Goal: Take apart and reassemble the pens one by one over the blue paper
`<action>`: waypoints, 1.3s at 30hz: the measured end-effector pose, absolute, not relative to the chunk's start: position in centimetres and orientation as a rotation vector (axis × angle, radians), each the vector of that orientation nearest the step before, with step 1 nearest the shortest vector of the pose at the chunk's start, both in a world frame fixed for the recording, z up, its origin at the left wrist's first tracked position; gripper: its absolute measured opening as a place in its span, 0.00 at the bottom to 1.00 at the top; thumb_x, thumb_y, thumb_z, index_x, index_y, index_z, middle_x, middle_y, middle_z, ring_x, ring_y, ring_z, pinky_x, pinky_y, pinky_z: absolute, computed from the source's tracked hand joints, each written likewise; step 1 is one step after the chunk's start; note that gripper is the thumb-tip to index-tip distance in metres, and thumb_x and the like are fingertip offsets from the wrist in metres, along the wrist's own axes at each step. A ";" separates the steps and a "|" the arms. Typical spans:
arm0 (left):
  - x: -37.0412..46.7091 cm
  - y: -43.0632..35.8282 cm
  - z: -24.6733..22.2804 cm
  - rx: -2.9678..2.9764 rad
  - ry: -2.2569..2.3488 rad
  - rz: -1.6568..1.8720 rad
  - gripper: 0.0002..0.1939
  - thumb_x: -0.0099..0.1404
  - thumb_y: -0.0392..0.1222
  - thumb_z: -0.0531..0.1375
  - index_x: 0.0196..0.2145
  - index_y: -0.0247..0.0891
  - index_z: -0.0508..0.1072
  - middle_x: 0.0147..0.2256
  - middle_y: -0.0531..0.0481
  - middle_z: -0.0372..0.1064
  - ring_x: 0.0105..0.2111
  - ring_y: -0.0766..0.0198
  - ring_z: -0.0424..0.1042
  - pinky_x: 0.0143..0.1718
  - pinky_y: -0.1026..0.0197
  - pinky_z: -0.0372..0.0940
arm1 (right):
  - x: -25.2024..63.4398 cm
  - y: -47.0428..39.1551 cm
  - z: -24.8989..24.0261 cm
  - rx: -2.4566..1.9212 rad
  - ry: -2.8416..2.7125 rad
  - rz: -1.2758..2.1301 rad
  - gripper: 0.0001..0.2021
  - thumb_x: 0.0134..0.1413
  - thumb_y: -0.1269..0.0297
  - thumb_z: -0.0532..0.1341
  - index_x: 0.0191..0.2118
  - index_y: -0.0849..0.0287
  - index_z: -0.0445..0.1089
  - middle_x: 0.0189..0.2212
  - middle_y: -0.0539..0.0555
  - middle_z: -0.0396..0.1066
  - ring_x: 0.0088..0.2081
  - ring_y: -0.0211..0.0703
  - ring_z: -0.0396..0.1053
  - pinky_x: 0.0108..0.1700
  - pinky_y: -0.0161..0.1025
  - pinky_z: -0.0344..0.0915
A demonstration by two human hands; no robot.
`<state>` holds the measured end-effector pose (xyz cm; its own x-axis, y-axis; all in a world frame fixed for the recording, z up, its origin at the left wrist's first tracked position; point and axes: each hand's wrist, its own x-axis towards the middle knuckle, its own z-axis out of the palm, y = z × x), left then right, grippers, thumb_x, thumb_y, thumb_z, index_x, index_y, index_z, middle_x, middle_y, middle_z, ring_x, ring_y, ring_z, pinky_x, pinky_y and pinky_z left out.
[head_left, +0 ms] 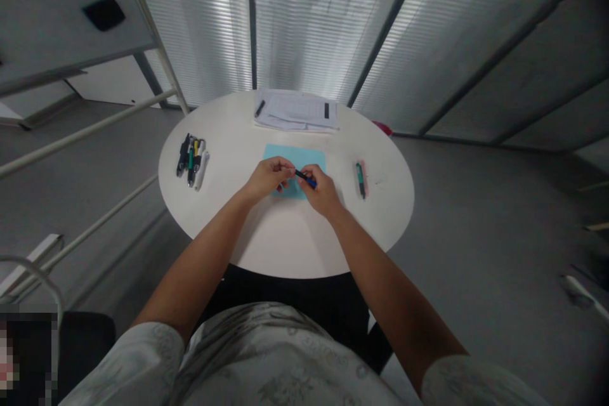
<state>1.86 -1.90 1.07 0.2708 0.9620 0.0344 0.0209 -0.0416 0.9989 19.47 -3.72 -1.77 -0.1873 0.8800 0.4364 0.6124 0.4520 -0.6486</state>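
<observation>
Several pens (192, 162) lie on the bench (290, 247) at left; centrally, above a blue sheet (295, 151), the left hand (269, 179), curled, meets a blue-black pen (304, 177), grip unclear; the right hand (323, 191) pinches it, best kept steady.

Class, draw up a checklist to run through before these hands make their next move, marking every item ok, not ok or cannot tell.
1. Right hand holding the dark pen: ok.
2. Left hand free of the pen: cannot tell; its fingertips meet the pen's end, but the grip is too small to judge.
3. Blue sheet on the table beneath the hands: ok.
4. All pens in one group: not ok; a bunch of pens lies left, a green-and-black pen right.
5. Stack of papers apart from the blue sheet: ok.
</observation>
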 end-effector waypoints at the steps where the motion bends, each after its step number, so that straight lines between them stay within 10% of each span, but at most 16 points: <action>1: 1.9 -1.9 1.1 1.365 1.000 1.019 0.07 0.58 0.37 0.61 0.36 0.34 0.69 0.26 0.52 0.68 0.19 0.71 0.67 0.18 0.69 0.59 | 19.5 -3.7 -1.8 -1.258 -1.900 0.423 0.10 0.57 0.58 0.56 0.43 0.54 0.65 0.33 0.51 0.68 0.32 0.40 0.66 0.36 0.37 0.62; 22: 2.0 -1.8 0.9 1.484 1.023 1.019 0.12 0.60 0.46 0.59 0.39 0.35 0.70 0.29 0.50 0.70 0.20 0.71 0.64 0.21 0.66 0.60 | 19.8 -3.2 -1.8 -1.217 -1.820 0.486 0.10 0.57 0.58 0.57 0.42 0.55 0.66 0.31 0.50 0.68 0.31 0.39 0.65 0.36 0.37 0.61; 39: -2.0 -0.9 0.6 1.845 2.436 0.900 0.18 0.63 0.44 0.54 0.50 0.39 0.67 0.46 0.35 0.61 0.48 0.45 0.63 0.45 0.48 0.58 | 21.6 -2.5 -1.6 -1.282 -1.602 0.441 0.11 0.56 0.56 0.57 0.42 0.55 0.66 0.28 0.49 0.66 0.29 0.38 0.64 0.33 0.36 0.58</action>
<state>-2.02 -0.85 0.58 -0.3285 0.8730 0.3604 0.8977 0.1699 0.4066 21.62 -2.48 -1.63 0.0574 0.8828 0.4661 0.5199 0.3722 -0.7689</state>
